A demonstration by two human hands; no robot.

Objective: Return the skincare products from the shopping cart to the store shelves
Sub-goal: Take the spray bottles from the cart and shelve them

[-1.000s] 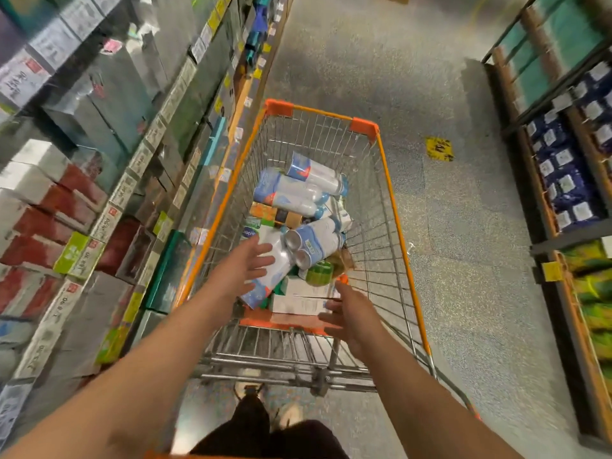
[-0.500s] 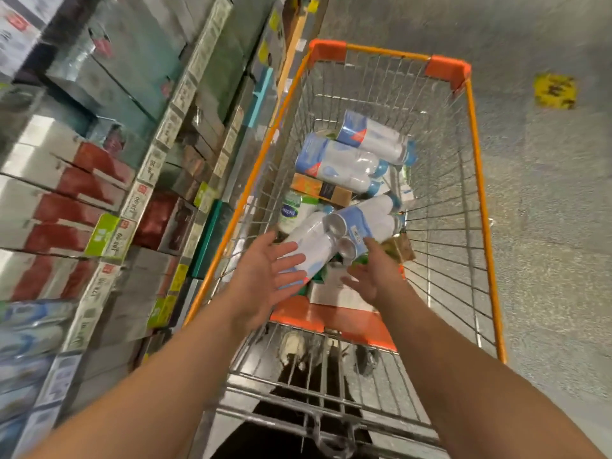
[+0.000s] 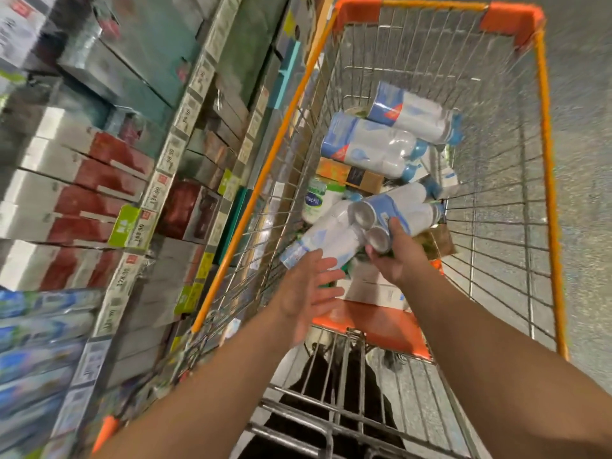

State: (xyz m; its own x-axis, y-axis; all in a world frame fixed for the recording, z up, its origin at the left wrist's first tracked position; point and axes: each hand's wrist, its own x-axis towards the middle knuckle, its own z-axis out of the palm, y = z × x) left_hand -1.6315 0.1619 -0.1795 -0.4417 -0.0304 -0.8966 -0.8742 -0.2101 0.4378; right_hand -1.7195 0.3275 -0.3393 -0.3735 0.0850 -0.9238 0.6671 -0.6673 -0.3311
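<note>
An orange-rimmed wire shopping cart (image 3: 549, 167) holds several skincare products. My right hand (image 3: 399, 256) grips the silver bottom end of a wrapped pack of white-and-blue spray cans (image 3: 399, 207). My left hand (image 3: 306, 293) is spread open, its fingers just under the cap end of another white-and-blue pack (image 3: 323, 238) that leans on the cart's left side. Two more such packs (image 3: 374, 147) lie further in, with a white Cetaphil bottle (image 3: 316, 200) and an orange-and-black box (image 3: 351, 175) between.
Store shelves (image 3: 172, 150) with price tags run along the left, stacked with red-and-white boxes (image 3: 79, 187), grey boxes and blue packs low down. White boxes (image 3: 374, 286) lie near the cart's orange seat flap (image 3: 381, 326). Speckled floor lies to the right.
The view has moved closer over the cart. My right hand went from the cart's near end to the can pack and took hold of it. My left hand slid back off the leaning pack.
</note>
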